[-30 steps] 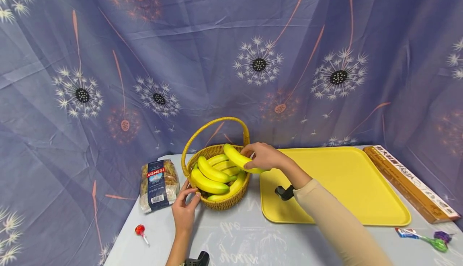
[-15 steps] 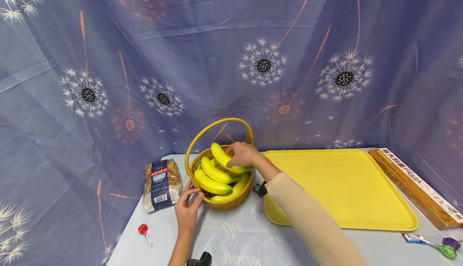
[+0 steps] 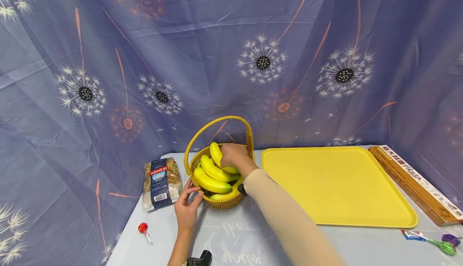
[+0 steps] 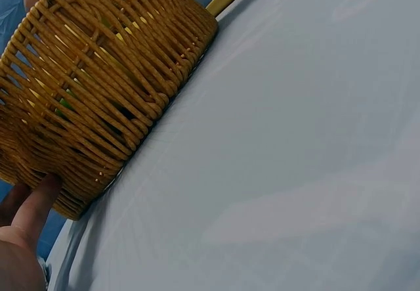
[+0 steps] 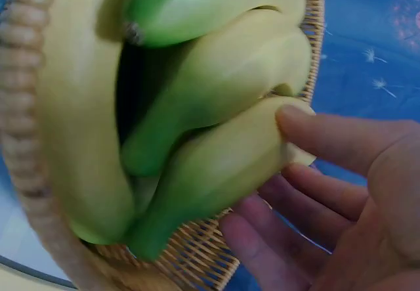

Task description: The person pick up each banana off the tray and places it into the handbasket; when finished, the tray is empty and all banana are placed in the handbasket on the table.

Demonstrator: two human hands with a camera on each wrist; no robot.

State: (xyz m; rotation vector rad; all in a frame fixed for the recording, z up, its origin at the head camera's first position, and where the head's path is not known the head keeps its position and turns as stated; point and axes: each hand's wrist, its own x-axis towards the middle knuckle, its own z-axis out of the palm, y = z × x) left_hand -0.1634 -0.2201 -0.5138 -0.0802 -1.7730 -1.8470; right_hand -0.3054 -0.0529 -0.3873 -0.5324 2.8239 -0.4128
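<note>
A crumpled blue cloth backdrop (image 3: 217, 37) printed with dandelion heads hangs behind the table (image 3: 246, 238), whose top is smooth, pale and faintly glossy. One flat yellow tray (image 3: 336, 185) with rounded corners and a low rim lies at the right; one long brown cardboard box (image 3: 416, 183) runs along its far side, its end cut off by the frame edge.

One round wicker basket (image 3: 220, 203) with a tall arched handle stands left of the tray, its weave of thick golden strands plain in the left wrist view (image 4: 98, 94). Smooth curved bananas (image 3: 211, 177), yellow going green, are piled inside; four or five show, the lower ones hidden by those above and by the right arm. The right hand (image 3: 234, 155) reaches into the basket, thumb and fingers curled round the topmost banana (image 5: 216, 173), which lies on the pile. The left hand (image 3: 186, 209) rests against the basket's outer wall, fingers relaxed and fingertips (image 4: 36, 202) touching the weave.

One clear bag of pasta (image 3: 160, 181) with a dark label lies left of the basket. Two lollipops: a red one (image 3: 142, 230) near the left edge, a purple one (image 3: 446, 244) with a green stick at the far right, partly cut off.
</note>
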